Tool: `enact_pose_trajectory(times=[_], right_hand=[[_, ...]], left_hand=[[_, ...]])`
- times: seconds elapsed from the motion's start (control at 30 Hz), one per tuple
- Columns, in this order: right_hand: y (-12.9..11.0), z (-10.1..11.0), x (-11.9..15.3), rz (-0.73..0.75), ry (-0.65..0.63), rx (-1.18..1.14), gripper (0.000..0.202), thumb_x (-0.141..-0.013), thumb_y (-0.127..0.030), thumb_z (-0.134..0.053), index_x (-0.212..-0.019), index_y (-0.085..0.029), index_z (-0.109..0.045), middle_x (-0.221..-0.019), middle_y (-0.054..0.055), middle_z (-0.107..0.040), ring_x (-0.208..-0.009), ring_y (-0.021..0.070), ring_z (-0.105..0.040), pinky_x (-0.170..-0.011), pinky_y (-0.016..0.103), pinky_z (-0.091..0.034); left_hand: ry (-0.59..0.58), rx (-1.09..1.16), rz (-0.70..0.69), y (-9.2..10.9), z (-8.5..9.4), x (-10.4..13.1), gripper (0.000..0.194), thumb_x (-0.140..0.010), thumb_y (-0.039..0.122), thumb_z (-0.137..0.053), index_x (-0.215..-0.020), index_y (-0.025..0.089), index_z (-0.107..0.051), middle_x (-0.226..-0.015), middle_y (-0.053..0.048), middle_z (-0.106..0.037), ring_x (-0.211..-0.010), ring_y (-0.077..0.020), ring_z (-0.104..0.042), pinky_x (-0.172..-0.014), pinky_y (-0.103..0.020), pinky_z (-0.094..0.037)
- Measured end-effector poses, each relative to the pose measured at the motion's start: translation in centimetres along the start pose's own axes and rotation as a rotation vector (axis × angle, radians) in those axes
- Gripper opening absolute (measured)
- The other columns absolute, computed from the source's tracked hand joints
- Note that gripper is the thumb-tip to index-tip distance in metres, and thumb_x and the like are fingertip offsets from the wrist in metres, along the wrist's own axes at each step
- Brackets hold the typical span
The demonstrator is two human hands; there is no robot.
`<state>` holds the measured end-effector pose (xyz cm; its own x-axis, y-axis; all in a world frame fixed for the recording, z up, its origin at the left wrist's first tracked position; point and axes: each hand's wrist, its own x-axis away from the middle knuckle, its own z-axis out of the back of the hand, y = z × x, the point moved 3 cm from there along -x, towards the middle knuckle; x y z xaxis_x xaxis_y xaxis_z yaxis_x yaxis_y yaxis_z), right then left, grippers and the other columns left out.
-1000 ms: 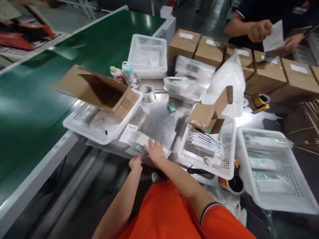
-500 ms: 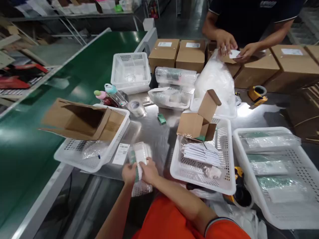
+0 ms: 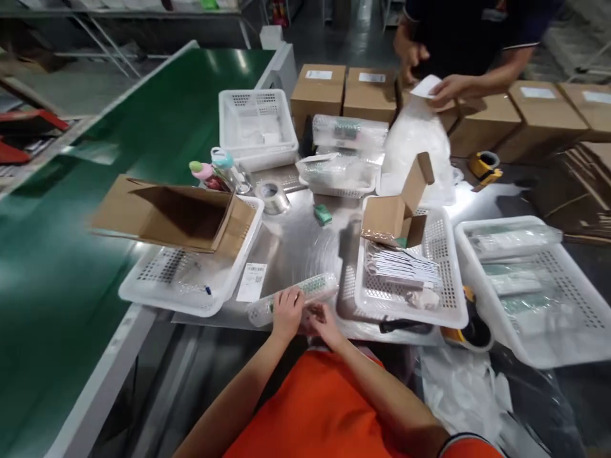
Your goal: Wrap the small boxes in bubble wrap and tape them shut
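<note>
A long bubble-wrapped package (image 3: pixel 317 287) with green print lies crosswise at the near edge of the metal table (image 3: pixel 298 245). My left hand (image 3: pixel 287 312) is over its left half, fingers curled across the top and gripping it. Just right of that, my right hand (image 3: pixel 325 324) has its fingertips pinched together by the package's near side; what they hold is hidden. A white printed label (image 3: pixel 252 282) lies flat on the table to the left of the package. Beyond it sits a small green item (image 3: pixel 323 214).
White baskets stand left (image 3: pixel 191 305) with an opened cardboard box (image 3: pixel 162 216), right (image 3: pixel 453 299) with folded papers, and far right (image 3: pixel 592 343) with wrapped packages. A tape roll (image 3: pixel 273 196) and bottles (image 3: pixel 229 168) are behind. Across the table, a person's hand (image 3: pixel 449 89) holds white paper.
The package has turned from pointing away from me to lying crosswise. My left hand has moved right onto its top; my right hand has shifted right to its near side.
</note>
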<state>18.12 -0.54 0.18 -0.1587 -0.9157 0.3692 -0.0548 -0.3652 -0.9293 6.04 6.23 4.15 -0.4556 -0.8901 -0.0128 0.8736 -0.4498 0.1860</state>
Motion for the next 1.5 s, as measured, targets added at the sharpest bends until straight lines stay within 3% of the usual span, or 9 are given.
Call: enact_pose_trajectory(times=[0.17, 0.4, 0.5, 0.67, 0.8, 1.1, 1.2, 1.33, 1.5], right_hand=[[1.7, 9.0, 7.3, -0.02, 0.234, 0.004, 0.032, -0.084, -0.048, -0.06, -0.101, -0.021, -0.061, -0.1, 0.008, -0.071, -0.087, 0.0225, -0.07, -0.082, 0.041, -0.059], [0.6, 26.7, 16.9, -0.14, 1.131, 0.818, 0.043, -0.088, -0.036, -0.044, -0.118, -0.009, -0.061, -0.119, 0.024, -0.065, -0.116, 0.0337, -0.059, -0.1, 0.047, -0.046], [0.0, 31.1, 14.4, -0.379, 1.024, 1.119, 0.047, -0.087, -0.03, -0.053, -0.124, -0.002, -0.058, -0.123, 0.03, -0.062, -0.121, 0.0379, -0.058, -0.103, 0.047, -0.041], [-0.4, 32.9, 11.3, -0.556, 0.758, 1.279, 0.032, -0.095, -0.027, -0.052, -0.112, -0.004, -0.064, -0.099, 0.023, -0.073, -0.1, 0.0334, -0.07, -0.101, 0.045, -0.038], [-0.6, 31.4, 15.3, -0.536, 0.742, 1.296, 0.03, -0.096, -0.027, -0.05, -0.112, -0.007, -0.064, -0.098, 0.02, -0.075, -0.1, 0.0294, -0.071, -0.1, 0.039, -0.041], [2.4, 19.0, 32.1, -0.37, 1.061, 0.749, 0.045, -0.074, -0.075, -0.051, -0.083, -0.033, -0.063, -0.063, 0.01, -0.067, -0.054, 0.0353, -0.063, -0.051, 0.047, -0.049], [-1.3, 13.6, 28.1, -0.146, 1.004, 0.415, 0.044, -0.07, -0.076, -0.06, -0.075, -0.032, -0.064, -0.064, 0.006, -0.066, -0.054, 0.0272, -0.061, -0.049, 0.039, -0.049], [-8.7, 5.7, 15.3, 0.03, 0.696, 0.148, 0.05, -0.077, -0.071, -0.06, -0.075, -0.021, -0.062, -0.065, 0.003, -0.063, -0.057, 0.0185, -0.056, -0.051, 0.029, -0.047], [-11.0, 1.8, 5.6, 0.084, 0.595, 0.208, 0.049, -0.074, -0.07, -0.056, -0.061, -0.022, -0.052, -0.055, 0.0, -0.054, -0.053, 0.0146, -0.048, -0.05, 0.027, -0.039]], left_hand=[[0.036, 0.007, -0.011, -0.4, -0.9, 2.9, 0.039, -0.098, 0.03, -0.049, -0.132, 0.021, -0.066, -0.132, -0.019, -0.065, -0.128, -0.0353, -0.056, -0.119, -0.058, -0.032], [0.301, -0.051, -0.224, -1.9, -3.0, 4.2, 0.049, -0.094, 0.012, -0.047, -0.14, 0.021, -0.062, -0.125, -0.017, -0.069, -0.119, -0.033, -0.061, -0.112, -0.058, -0.037], [0.359, -0.102, -0.25, -1.9, -2.9, 4.1, 0.054, -0.09, 0.007, -0.048, -0.14, 0.024, -0.063, -0.123, -0.015, -0.071, -0.114, -0.0306, -0.063, -0.111, -0.058, -0.037], [0.376, -0.147, -0.331, -2.2, -2.7, 3.7, 0.059, -0.088, 0.008, -0.051, -0.144, 0.027, -0.058, -0.117, -0.012, -0.071, -0.109, -0.0292, -0.064, -0.118, -0.062, -0.033], [0.441, -0.151, -0.365, -2.5, -2.7, 3.8, 0.055, -0.088, 0.01, -0.054, -0.141, 0.025, -0.062, -0.115, -0.013, -0.071, -0.107, -0.0303, -0.064, -0.115, -0.06, -0.038], [0.397, -0.009, -0.224, -2.0, -3.8, 3.4, 0.05, -0.091, 0.006, -0.049, -0.129, 0.031, -0.07, -0.116, -0.011, -0.073, -0.112, -0.0258, -0.065, -0.118, -0.056, -0.035], [0.408, -0.005, -0.214, -2.0, -3.9, 3.3, 0.052, -0.091, 0.004, -0.048, -0.13, 0.03, -0.07, -0.116, -0.011, -0.074, -0.114, -0.0252, -0.065, -0.119, -0.056, -0.035], [0.483, -0.069, -0.279, -1.7, -3.7, 3.4, 0.046, -0.094, 0.006, -0.048, -0.131, 0.026, -0.07, -0.115, -0.013, -0.075, -0.111, -0.0263, -0.066, -0.115, -0.057, -0.039], [0.462, -0.089, -0.258, -1.3, -3.3, 3.2, 0.038, -0.096, 0.009, -0.049, -0.121, 0.022, -0.074, -0.116, -0.013, -0.076, -0.11, -0.027, -0.067, -0.112, -0.057, -0.044]])
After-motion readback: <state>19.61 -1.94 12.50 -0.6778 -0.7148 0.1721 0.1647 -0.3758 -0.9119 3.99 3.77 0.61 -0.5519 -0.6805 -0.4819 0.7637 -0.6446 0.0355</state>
